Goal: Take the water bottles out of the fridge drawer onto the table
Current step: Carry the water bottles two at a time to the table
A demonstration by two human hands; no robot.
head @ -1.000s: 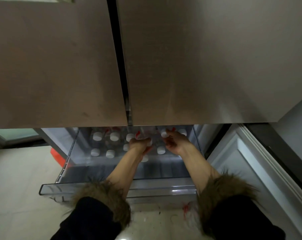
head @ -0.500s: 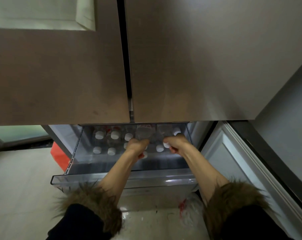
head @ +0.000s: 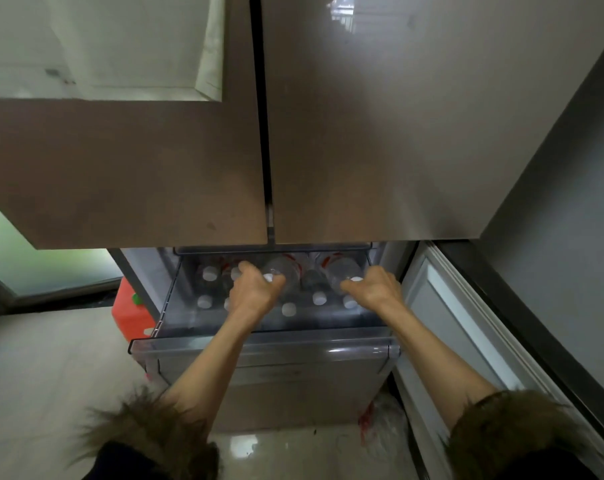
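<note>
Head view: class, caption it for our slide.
Each hand, left and right, grips a water bottle over the open fridge drawer.

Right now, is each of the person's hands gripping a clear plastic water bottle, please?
Yes, the left hand and right hand each grip a clear plastic water bottle by its neck.

The one camera sits on my head and looks forward and steeply down along my outstretched arms. It is wide-angle, so straight edges bow toward the frame's borders. The closed fridge doors (head: 328, 133) fill the upper half, close in front of me. Below them the open fridge drawer (head: 259, 348) lies at arm's reach, seen from above. My fur-trimmed cuffs (head: 148, 431) crowd the bottom edge, nearest the lens. Pale floor (head: 44, 358) shows at lower left.
</note>
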